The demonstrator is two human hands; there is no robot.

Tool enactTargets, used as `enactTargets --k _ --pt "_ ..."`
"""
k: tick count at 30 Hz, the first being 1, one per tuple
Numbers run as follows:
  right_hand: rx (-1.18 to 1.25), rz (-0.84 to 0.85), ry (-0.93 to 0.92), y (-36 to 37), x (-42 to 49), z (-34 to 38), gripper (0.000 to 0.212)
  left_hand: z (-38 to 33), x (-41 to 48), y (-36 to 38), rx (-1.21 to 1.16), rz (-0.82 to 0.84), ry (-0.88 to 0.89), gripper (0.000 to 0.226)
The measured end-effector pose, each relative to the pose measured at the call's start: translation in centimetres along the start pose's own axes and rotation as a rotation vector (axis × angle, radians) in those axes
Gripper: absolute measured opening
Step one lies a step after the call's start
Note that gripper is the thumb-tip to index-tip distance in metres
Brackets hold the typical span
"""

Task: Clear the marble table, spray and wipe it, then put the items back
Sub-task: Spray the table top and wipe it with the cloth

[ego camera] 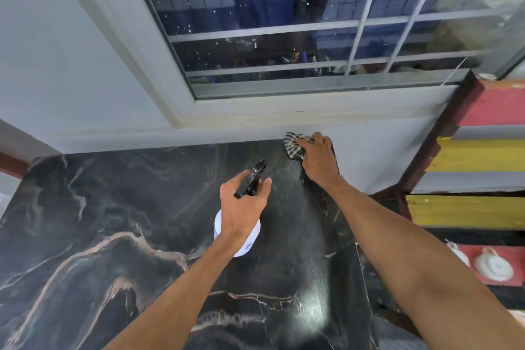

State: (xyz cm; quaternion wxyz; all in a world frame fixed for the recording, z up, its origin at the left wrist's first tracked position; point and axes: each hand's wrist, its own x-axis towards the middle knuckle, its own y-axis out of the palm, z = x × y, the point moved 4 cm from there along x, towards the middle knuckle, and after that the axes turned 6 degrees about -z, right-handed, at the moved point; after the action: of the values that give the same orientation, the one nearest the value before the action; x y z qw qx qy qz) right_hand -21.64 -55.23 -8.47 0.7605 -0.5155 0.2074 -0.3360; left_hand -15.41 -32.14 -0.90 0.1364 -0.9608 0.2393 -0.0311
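Note:
The black marble table [113, 207] with pale pink and white veins fills the lower frame. My left hand [241, 207] grips a white spray bottle [247, 241] with a black trigger head, held above the table's middle, nozzle pointing toward the far wall. My right hand [318, 162] presses a striped grey cloth [292, 146] onto the table's far right corner, against the wall. A wet sheen streaks the surface on the right side.
A grey wall and a barred window [284, 37] stand behind the table. To the right are red and yellow painted shelves [468, 156]. White teaware [494, 267] sits on a red surface at the lower right.

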Motion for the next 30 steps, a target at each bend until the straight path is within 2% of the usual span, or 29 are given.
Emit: enactTargets --k 6,11,16,19,25,30 --pt "0.04 0.039 0.19 -1.8 -2.7 -3.7 0.062 -1.0 -1.4 0.4 -0.01 0.006 -0.002 0.03" --pt "0.199 0.066 0.317 -4.1 -13.2 -5.9 0.054 -2.1 -5.4 0.6 -0.03 0.031 -0.016 0.037" --pt "0.448 0.013 0.633 -6.9 -25.2 -10.5 0.052 -3.3 -11.1 3.2 -0.047 0.106 -0.04 0.035" --pt "0.502 0.01 0.633 -8.6 -28.7 -12.7 0.052 -4.3 -13.9 5.8 -0.044 0.13 -0.051 0.038" --pt "0.589 -0.077 0.694 -14.3 -34.6 -21.9 0.049 -7.7 -22.0 16.3 -0.019 0.24 -0.009 0.033" --pt "0.641 -0.132 0.775 -17.7 -38.3 -31.8 0.044 -9.1 -27.7 26.5 0.047 0.331 0.029 0.042"
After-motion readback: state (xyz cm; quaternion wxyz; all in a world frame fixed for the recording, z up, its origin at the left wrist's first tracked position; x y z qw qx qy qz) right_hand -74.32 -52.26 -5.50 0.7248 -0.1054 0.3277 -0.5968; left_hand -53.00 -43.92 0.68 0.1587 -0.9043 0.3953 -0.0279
